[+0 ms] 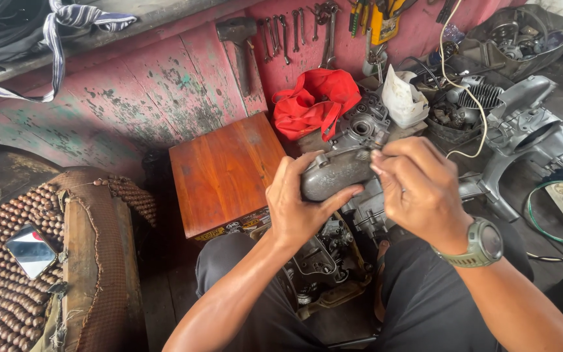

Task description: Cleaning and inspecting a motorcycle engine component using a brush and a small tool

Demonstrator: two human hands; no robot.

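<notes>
Workshop floor: both hands (360, 195) clasp grey casing (331, 175).

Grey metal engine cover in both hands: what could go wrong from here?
1. The rounded grey metal engine cover is held in mid-air by the left hand and pinched at its top edge by the right hand; a slip would likely drop it onto the open engine case between the knees.
2. Whatever the right fingertips are pinching is too small to see; it could fall among the dark engine parts.
3. The white cable hangs close to the right hand and might snag.
</notes>
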